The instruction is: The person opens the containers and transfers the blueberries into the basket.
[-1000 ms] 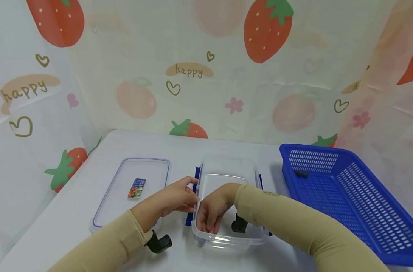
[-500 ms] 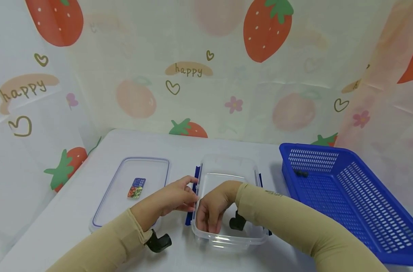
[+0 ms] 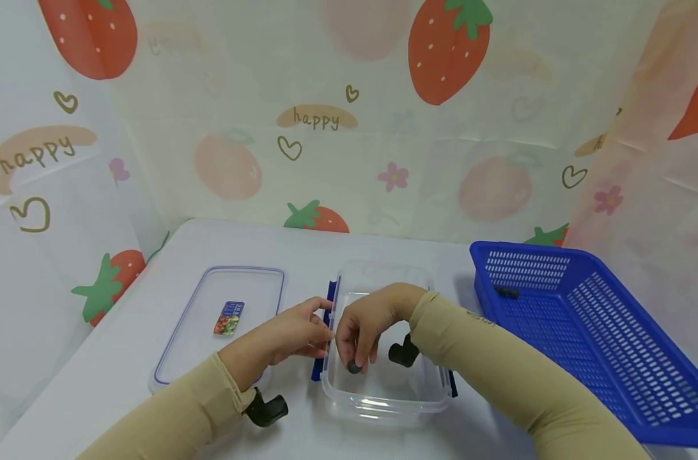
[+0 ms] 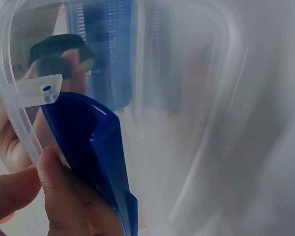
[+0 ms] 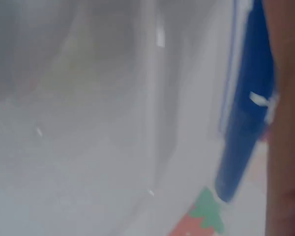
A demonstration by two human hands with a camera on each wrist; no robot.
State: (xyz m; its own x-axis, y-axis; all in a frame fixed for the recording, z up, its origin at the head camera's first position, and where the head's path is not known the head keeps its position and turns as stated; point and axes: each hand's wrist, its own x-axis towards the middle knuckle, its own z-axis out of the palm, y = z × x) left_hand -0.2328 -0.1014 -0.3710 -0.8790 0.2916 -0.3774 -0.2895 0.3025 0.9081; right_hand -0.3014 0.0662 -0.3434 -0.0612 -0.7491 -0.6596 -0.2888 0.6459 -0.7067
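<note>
A clear plastic food container (image 3: 395, 404) stands on the white table with blue side latches (image 3: 330, 297). My left hand (image 3: 297, 331) holds its left rim, thumb and fingers around the edge by the latch; the left wrist view shows the fingers beside the blue latch (image 4: 96, 132). Over the container's inside, my right hand (image 3: 369, 319) pinches a small dark object with a round end (image 3: 353, 367). The rest of that object is hidden by the fingers. In the right wrist view only part of the hand (image 5: 290, 123) shows at the right edge.
To the left lies the clear lid (image 3: 182, 332) with a colourful label (image 3: 229, 318). A blue perforated basket (image 3: 602, 262) stands at the right, with small dark pieces (image 3: 506, 292) in its far left corner. A printed curtain (image 3: 337, 76) hangs behind the table.
My right hand has risen from the container's near left corner and moved slightly back, bringing the small dark object into sight at its fingertips. The left hand stays at the rim.
</note>
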